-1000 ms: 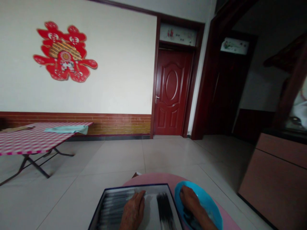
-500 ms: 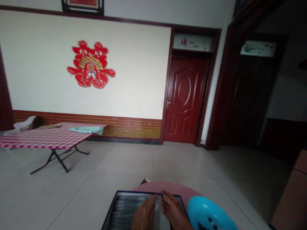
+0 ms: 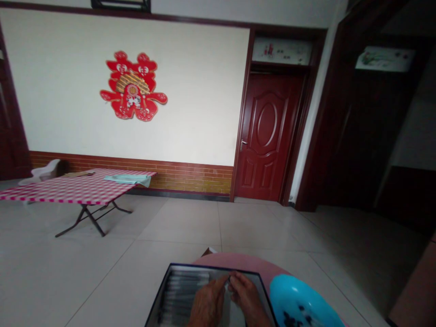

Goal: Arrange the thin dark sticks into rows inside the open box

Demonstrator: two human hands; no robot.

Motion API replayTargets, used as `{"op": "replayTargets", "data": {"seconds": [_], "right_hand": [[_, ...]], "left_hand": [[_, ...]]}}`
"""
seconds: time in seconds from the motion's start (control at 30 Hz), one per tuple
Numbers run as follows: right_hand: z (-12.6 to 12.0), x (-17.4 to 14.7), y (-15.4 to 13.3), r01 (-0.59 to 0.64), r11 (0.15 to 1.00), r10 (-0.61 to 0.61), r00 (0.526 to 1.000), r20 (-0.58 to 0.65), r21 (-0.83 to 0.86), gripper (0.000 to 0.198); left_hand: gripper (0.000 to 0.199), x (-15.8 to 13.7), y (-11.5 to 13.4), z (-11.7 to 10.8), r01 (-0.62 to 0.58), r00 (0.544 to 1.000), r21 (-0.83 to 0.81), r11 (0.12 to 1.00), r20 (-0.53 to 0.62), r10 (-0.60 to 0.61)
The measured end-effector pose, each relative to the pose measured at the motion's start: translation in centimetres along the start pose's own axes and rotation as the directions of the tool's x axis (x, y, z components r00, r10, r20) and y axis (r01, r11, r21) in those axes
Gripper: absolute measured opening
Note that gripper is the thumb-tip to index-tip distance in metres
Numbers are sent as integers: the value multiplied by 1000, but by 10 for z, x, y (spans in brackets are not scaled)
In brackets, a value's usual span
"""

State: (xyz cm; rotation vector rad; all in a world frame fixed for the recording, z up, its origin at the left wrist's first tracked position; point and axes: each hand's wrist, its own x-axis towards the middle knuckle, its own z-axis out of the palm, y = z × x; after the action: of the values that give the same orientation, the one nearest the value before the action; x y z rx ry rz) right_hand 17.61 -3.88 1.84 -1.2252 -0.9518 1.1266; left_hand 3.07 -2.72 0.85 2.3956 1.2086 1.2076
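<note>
My left hand (image 3: pixel 208 300) and my right hand (image 3: pixel 245 293) meet above a shallow dark-rimmed tray (image 3: pixel 190 265). Their fingertips are pinched close together, and a small dark thing (image 3: pixel 228 278) shows between them, too small to name. On the left side of the tray lie several thin grey strips (image 3: pixel 182 293) in a row. Just right of the tray, near my right hand, sits a bright blue bowl (image 3: pixel 296 290) with small dark pieces (image 3: pixel 294 318) in it. Both tray and bowl rest on a round pink table (image 3: pixel 238 260).
A folding table (image 3: pixel 64 190) with a pink checked cover stands at the left, a pale green cloth (image 3: pixel 127 179) on it. Behind it is a white chair (image 3: pixel 46 170). A red door (image 3: pixel 267 136) is in the far wall. A pinkish box-like shape (image 3: pixel 417 290) stands at the right edge.
My hands have come closer together, with the left fingertips now meeting the right ones. The view has shifted slightly, down and to the left.
</note>
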Motion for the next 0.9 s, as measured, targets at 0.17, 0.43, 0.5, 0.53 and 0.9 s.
{"op": "replayTargets", "data": {"seconds": [0.17,0.43,0.5,0.53,0.9], "right_hand": [[2,-2,-9,52,982,-56,998,-17,-184,35],[1,-2,-6,58,982,-55,998,22,-182,31],[2,-3,-5,64,982,-60,998,29,-178,30],[3,-4,-4,68,983,-64,998,27,-173,31],[-81,17,-36,104,676,-291,947,-136,-729,31]], "left_hand": [[34,-3,-3,2,-5,1000,57,998,31,3],[29,0,-1,-2,10,1000,307,952,5,-12],[28,1,2,-5,17,1000,339,940,14,-23],[28,1,3,-6,12,1000,344,939,22,-21],[33,-4,-14,4,6,1000,291,957,-6,-5]]}}
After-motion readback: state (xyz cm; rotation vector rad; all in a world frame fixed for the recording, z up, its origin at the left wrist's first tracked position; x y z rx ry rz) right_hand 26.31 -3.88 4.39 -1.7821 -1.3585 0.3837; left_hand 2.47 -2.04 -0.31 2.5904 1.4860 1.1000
